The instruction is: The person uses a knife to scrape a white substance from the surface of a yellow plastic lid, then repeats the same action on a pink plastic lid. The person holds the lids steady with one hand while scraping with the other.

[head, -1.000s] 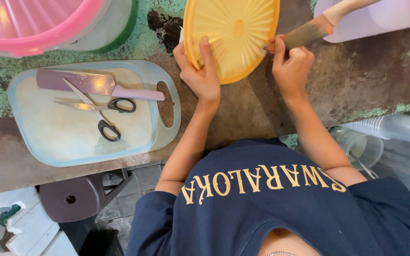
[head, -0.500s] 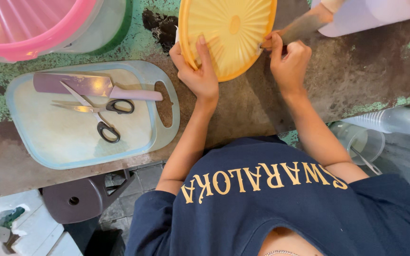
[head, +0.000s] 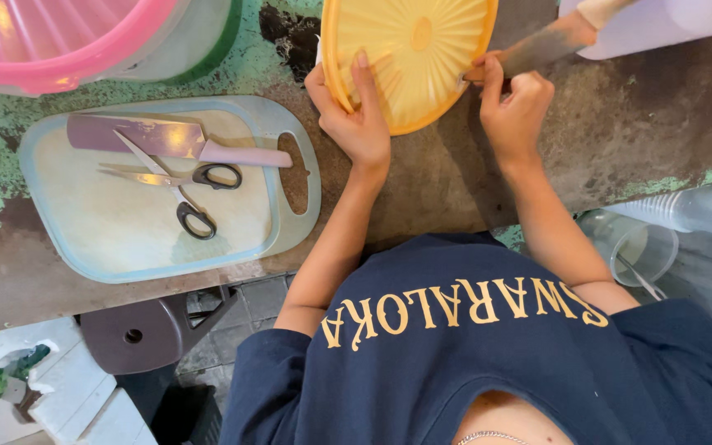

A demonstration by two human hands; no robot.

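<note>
Two hands on one yellow lid (head: 409, 58) at the worktop's (head: 636, 115) far edge. Left hand (head: 360, 124): fingers (head: 363, 78) lay flat across the lid's face, thumb under the rim. Right hand (head: 517, 103): fingers curled shut on the rim's right side, just beside a wooden handle (head: 541, 49). Risk I saw: that smooth plastic could slip sideways and knock the handle, or slide toward the scissors (head: 179, 185) and knife (head: 166, 140) on the cutting board (head: 290, 239).

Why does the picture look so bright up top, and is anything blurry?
Head view: daylight glows through the translucent yellow lid and pink basin; both hands, left and right, look sharp, only edges soften; scissors glint faintly.
</note>
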